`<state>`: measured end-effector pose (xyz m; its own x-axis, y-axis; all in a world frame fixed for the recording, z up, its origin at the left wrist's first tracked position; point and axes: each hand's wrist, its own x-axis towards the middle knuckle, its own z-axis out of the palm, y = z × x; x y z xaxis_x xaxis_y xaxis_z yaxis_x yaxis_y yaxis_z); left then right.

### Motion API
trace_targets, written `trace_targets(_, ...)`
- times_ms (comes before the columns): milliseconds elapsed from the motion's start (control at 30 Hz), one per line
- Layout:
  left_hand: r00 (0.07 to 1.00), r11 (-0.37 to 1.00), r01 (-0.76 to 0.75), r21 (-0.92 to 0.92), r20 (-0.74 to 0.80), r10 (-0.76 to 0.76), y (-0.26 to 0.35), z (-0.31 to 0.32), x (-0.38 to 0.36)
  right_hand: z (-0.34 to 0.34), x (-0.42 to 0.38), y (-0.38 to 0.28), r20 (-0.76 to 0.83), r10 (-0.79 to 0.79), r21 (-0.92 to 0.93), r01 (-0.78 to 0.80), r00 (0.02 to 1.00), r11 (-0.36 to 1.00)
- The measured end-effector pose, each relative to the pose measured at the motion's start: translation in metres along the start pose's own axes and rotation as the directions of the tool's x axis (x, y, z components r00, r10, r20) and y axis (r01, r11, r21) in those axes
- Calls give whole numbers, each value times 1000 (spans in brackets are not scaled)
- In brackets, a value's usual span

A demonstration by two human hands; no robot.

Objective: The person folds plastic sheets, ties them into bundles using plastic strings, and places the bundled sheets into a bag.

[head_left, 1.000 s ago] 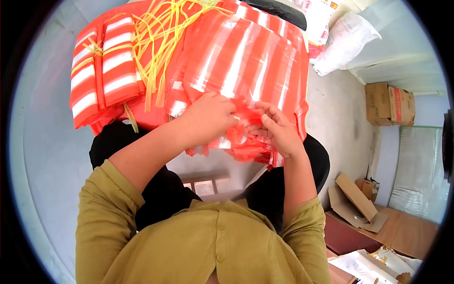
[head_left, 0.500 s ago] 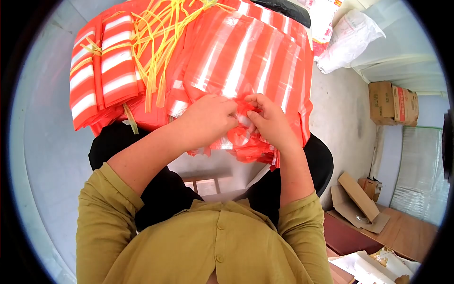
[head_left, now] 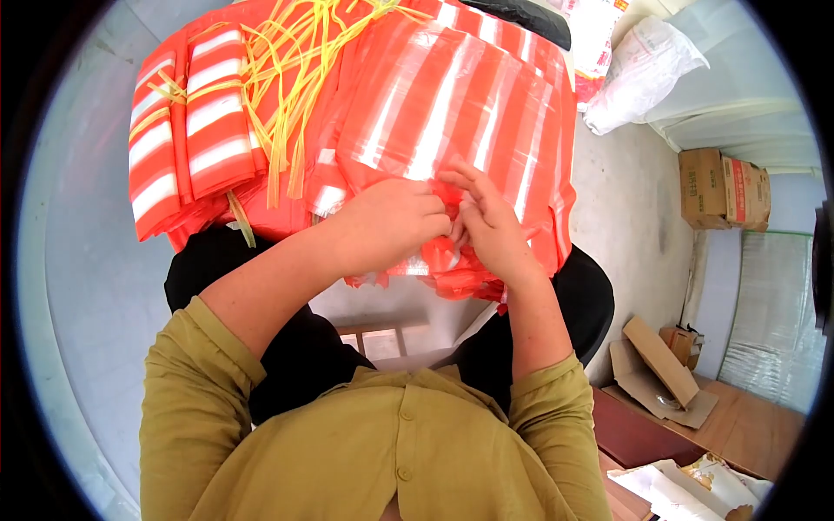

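Note:
A stack of red-and-white striped plastic bags (head_left: 452, 104) lies in front of me, its crumpled near edge hanging over my lap. My left hand (head_left: 395, 221) is closed at that edge, its fingertips pinching the bunched red plastic. Close beside it, my right hand (head_left: 491, 227) grips the same crumpled part with thumb and lower fingers, while its upper fingers stretch over the plastic. The fingertips of both hands nearly meet and partly hide what they hold. Left of the stack, a bunch of yellow strips (head_left: 291, 78) rests on red plastic.
Folded bundles of striped bags (head_left: 213, 113) tied with yellow strips lie at the far left. White plastic sacks (head_left: 647, 65) stand at the back right. Cardboard boxes (head_left: 721, 187) sit by the right wall, and opened cardboard (head_left: 656, 373) lies on a wooden surface at lower right.
My left hand has shifted slightly right and my right hand has turned inward, its upper fingers lifting and straightening. The hands are closer together and cover more of the crumpled plastic.

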<state>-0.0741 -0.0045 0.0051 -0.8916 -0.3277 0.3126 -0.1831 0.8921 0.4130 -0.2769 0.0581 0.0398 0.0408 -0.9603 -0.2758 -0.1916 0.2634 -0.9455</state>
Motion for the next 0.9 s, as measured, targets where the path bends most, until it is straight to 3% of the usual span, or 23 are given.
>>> trace_targets(133, 985, 981, 169, -91, 32, -167, 6, -4, 3, -8, -14, 16, -257, -79, 118, 113, 963, 987)
trace_targets(167, 983, 979, 181, -98, 37, -179, 5, -2, 4, -13, -22, 18, -305, -94, 27, 107, 948, 994)
trace_targets(200, 981, 976, 193, -105, 42, -189, 4, -1, 5, -18, -32, 28, -282, -176, -60, 165, 943, 984)
trace_targets(267, 925, 923, 369, -108, 142, -354, 8, -5, 13, -25, -51, 56, -217, -328, -226, 279, 920, 933)
trace_targets(300, 883, 885, 453, -103, 192, -429, 10, -7, 17, -16, -58, 44, -148, -440, -354, 368, 886, 860)
trace_targets(367, 871, 863, 488, -129, 128, -474, 11, -6, 19, 1, -63, 38, 49, -612, -544, 535, 789, 647)
trace_targets(500, 828, 808, 555, -198, 42, -559, 9, 1, 22, 13, -47, 38, 126, -650, -712, 525, 750, 467)
trace_targets(600, 835, 824, 537, -180, -22, -549, 9, 3, 22, 7, -30, 45, 143, -618, -763, 483, 773, 429)
trace_targets(700, 860, 853, 508, -115, 14, -510, 9, -1, 20, 5, -26, 40, 169, -597, -767, 485, 784, 421)
trace_targets(800, 955, 955, 297, 0, -1, -297, 0, 0, 9, 5, -23, 41, 174, -583, -804, 456, 794, 381)
trace_targets(900, 977, 974, 213, 72, 2, -213, 2, -10, 1, 5, -20, 43, 189, -591, -864, 419, 784, 280)
